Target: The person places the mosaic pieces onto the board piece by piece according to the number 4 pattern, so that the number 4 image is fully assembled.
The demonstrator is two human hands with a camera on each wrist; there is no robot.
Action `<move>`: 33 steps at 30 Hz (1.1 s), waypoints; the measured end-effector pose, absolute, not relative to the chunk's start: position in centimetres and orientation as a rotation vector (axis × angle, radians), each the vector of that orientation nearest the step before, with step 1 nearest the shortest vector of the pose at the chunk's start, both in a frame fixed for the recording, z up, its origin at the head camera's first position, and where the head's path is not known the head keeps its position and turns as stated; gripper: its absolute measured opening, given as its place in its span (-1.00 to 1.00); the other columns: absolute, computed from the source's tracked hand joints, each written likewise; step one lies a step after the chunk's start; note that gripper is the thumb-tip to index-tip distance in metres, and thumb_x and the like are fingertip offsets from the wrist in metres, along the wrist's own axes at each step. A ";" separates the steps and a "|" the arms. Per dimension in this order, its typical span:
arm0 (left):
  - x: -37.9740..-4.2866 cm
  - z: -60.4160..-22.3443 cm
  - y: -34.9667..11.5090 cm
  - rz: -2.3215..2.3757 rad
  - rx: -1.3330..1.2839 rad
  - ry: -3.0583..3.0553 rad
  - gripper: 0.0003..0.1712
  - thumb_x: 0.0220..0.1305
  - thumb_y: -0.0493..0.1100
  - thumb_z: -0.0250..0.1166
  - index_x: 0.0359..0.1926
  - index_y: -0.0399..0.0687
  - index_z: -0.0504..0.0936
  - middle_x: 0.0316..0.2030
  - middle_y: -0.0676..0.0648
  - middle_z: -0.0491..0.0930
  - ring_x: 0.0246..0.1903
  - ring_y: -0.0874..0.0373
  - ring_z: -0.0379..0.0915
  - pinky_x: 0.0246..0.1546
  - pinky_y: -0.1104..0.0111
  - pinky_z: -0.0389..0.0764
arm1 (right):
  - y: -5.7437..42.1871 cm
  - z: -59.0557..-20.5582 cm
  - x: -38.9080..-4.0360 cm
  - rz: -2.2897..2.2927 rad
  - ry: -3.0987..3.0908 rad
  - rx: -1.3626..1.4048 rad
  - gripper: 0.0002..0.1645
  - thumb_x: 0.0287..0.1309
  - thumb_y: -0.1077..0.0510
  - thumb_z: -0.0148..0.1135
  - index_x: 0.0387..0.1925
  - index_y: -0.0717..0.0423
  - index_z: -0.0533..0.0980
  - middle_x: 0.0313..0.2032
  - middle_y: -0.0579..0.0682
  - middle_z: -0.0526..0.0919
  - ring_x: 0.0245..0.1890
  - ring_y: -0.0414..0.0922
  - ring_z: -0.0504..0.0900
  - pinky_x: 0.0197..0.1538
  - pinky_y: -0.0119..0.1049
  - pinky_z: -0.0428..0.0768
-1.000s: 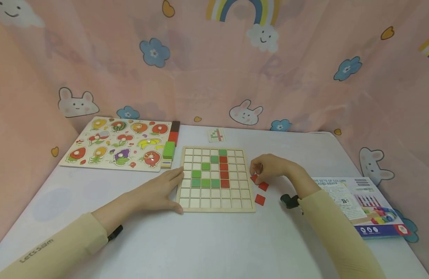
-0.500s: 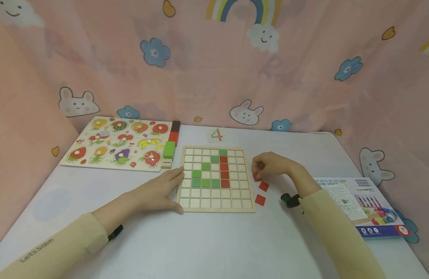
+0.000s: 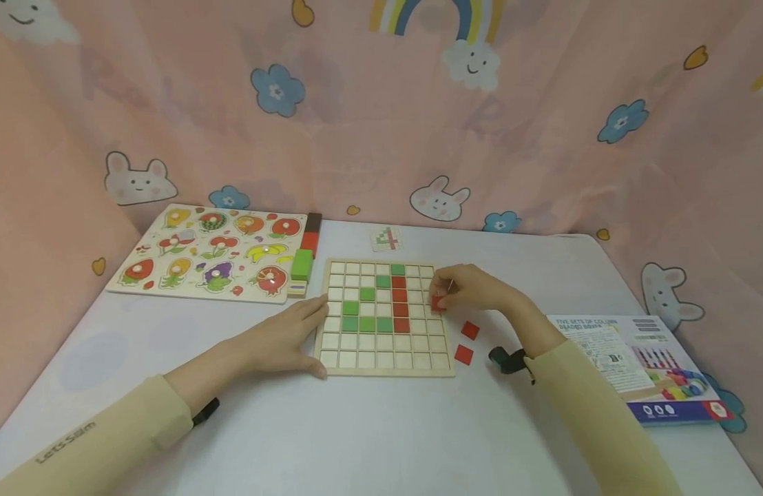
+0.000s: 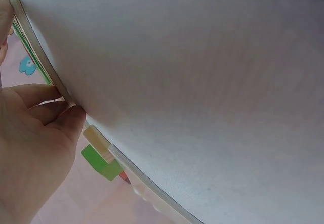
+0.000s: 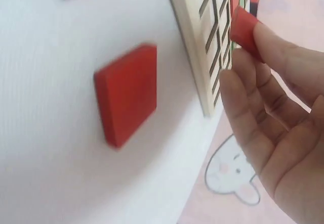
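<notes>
A wooden grid board (image 3: 384, 373) lies flat on the white table. Green square tiles (image 3: 367, 295) make a stepped outline in it, and a column of red tiles (image 3: 399, 296) stands to their right. My left hand (image 3: 282, 344) rests against the board's left edge, fingers extended and thumb by the near corner. Over the right edge, my right hand (image 3: 471, 288) pinches a red square tile (image 5: 245, 31) between thumb and fingers. Two loose red tiles, one farther (image 3: 470, 331) and one nearer (image 3: 463, 354), lie on the table right of the board.
Behind the board lies a small pattern card (image 3: 387, 239). A fruit knob puzzle (image 3: 189, 258) is at the back left, with a green block (image 3: 301, 264) and other coloured blocks along its right side. A printed box (image 3: 651, 365) sits at the right, partly under my right forearm.
My right hand has picked up one red tile from the table and moved left with it to the board's right edge. The left hand has stayed in place.
</notes>
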State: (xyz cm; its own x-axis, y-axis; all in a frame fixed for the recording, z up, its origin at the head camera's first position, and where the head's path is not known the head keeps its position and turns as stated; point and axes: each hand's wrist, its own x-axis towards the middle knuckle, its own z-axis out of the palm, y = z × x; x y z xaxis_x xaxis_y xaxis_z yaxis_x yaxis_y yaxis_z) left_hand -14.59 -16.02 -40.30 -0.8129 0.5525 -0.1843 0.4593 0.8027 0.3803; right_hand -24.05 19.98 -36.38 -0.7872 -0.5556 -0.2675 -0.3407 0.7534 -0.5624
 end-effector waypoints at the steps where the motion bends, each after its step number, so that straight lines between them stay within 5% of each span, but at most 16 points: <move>1: -14.6 -40.3 -16.1 0.464 0.781 2.706 0.35 -0.07 0.46 0.41 0.52 -0.23 0.07 0.59 -0.17 -0.12 0.57 -0.17 -0.12 0.53 -0.03 0.14 | 19.6 -36.4 -23.9 -0.702 2.520 -0.690 -0.89 0.17 0.22 0.34 -0.26 -0.02 0.60 -0.32 -0.04 0.58 -0.25 -0.10 0.53 -0.15 -0.32 0.53; 17: -14.6 -40.5 -16.1 0.466 0.776 2.702 0.35 -0.08 0.46 0.42 0.52 -0.22 0.08 0.59 -0.16 -0.11 0.57 -0.17 -0.11 0.52 -0.04 0.15 | 15.5 -37.2 -20.8 -0.741 2.383 -0.903 -0.87 0.16 0.23 0.35 -0.24 -0.02 0.63 -0.40 -0.12 0.62 -0.34 -0.18 0.55 -0.24 -0.41 0.60; 33: -14.7 -40.4 -16.1 0.458 0.775 2.696 0.37 -0.09 0.48 0.41 0.53 -0.22 0.06 0.59 -0.16 -0.12 0.57 -0.16 -0.11 0.53 -0.02 0.15 | 14.5 -38.1 -20.2 -0.678 2.466 -0.921 -0.86 0.03 0.21 0.48 -0.43 -0.11 0.66 -0.45 -0.24 0.68 -0.39 -0.25 0.57 -0.28 -0.42 0.62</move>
State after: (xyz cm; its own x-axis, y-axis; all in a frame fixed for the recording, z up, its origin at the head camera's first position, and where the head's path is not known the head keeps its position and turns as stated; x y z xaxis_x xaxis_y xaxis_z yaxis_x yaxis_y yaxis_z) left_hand -14.70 -16.08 -40.43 -0.8099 0.5535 -0.1938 0.4586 0.8037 0.3791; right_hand -20.21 14.54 -38.06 -0.6922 -0.6901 -0.2111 -0.4854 0.6617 -0.5715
